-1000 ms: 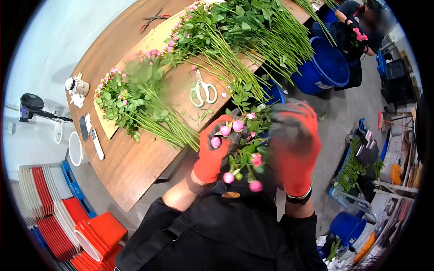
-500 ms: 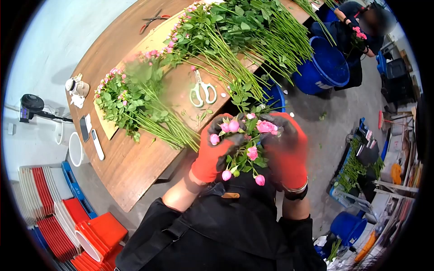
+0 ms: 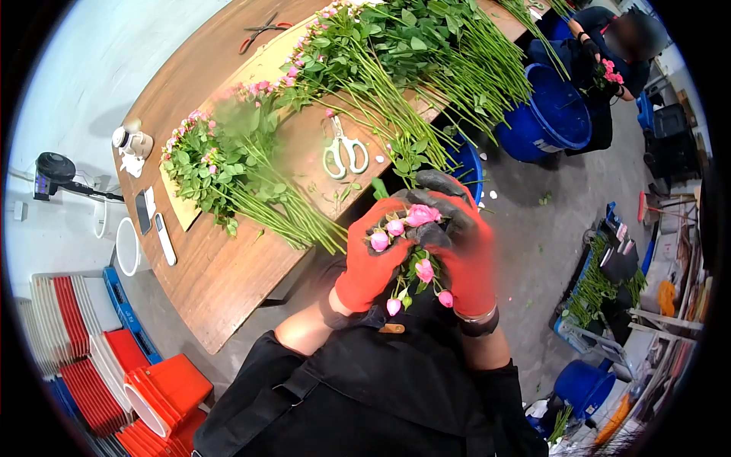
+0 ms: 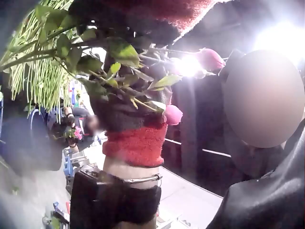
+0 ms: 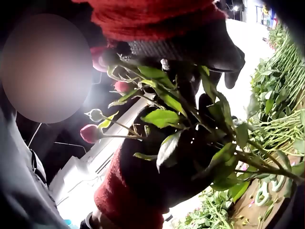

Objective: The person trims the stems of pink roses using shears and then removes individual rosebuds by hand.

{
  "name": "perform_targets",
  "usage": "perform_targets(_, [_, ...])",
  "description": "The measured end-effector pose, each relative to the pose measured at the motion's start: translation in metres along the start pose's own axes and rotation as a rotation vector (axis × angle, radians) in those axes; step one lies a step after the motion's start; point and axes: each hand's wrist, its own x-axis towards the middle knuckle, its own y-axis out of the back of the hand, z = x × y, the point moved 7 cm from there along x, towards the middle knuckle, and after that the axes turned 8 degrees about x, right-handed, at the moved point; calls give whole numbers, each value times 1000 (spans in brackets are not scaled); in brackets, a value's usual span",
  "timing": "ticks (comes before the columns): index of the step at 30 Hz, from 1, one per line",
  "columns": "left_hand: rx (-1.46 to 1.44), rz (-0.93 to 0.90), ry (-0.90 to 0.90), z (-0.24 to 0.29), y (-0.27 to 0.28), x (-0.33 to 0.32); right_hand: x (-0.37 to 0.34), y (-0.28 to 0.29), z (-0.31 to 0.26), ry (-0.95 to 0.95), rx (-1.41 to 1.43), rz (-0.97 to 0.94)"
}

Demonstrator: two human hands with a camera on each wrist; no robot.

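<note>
Between the two hands is a pink spray rose [image 3: 424, 270] with several blooms and buds and green leaves. My left hand [image 3: 365, 259], in a red glove with black palm and fingers, grips its stems just below the flower heads. The gloved right hand [image 3: 468, 255] is up against the topmost bloom [image 3: 422, 215], its fingers curved over the far side and the thumb on the near side. In the right wrist view, buds [image 5: 89, 133] point toward the body and the leafy stem [image 5: 257, 164] runs out toward the table. Part of the stem is hidden behind the gloves.
On the wooden table [image 3: 221, 297] lie bundles of roses [image 3: 228, 175], white-handled scissors [image 3: 346, 158] and red-handled pliers [image 3: 263, 33]. Blue buckets [image 3: 544, 114] stand beyond the table's edge. Another person [image 3: 594, 76] holds pink flowers at the upper right. Stacked red crates [image 3: 171, 388] are at lower left.
My right hand has come in from the right to the topmost bloom, its fingers now curved over it. The left hand keeps its grip, moved slightly right with the rose.
</note>
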Motion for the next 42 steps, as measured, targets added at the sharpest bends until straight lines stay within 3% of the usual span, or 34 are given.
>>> perform_targets(4, [76, 46, -18, -4, 5, 2, -7, 6, -13, 222, -277, 183])
perform_targets(7, [126, 77, -80, 6, 5, 3, -13, 1, -29, 384, -609, 161])
perform_targets(9, [240, 101, -223, 16, 5, 4, -14, -4, -34, 388, -643, 173])
perform_targets(12, [408, 129, -311, 30, 2, 2, -14, -4, -31, 350, -634, 194])
perform_targets(18, [373, 198, -292, 28, 7, -2, -12, -1, -27, 264, -401, 205])
perform_targets(20, [338, 152, -220, 22, 7, -2, -12, 1, -22, 212, -302, 227])
perform_targets(23, [184, 80, -65, 5, 8, -1, -15, 8, -1, -15, 10, 296])
perform_targets(26, [101, 11, 0, 4, 5, 2, -11, 11, -3, -55, 82, 444])
perform_targets(32, [21, -47, 71, 0, 1, 5, -2, 3, -26, 181, -346, 139])
perform_targets(35, [40, -11, 51, -1, 0, 0, -9, 5, -18, 204, -457, 163])
perform_targets(42, [-125, -174, 140, -5, -3, 2, -13, 7, -7, 83, -106, 242])
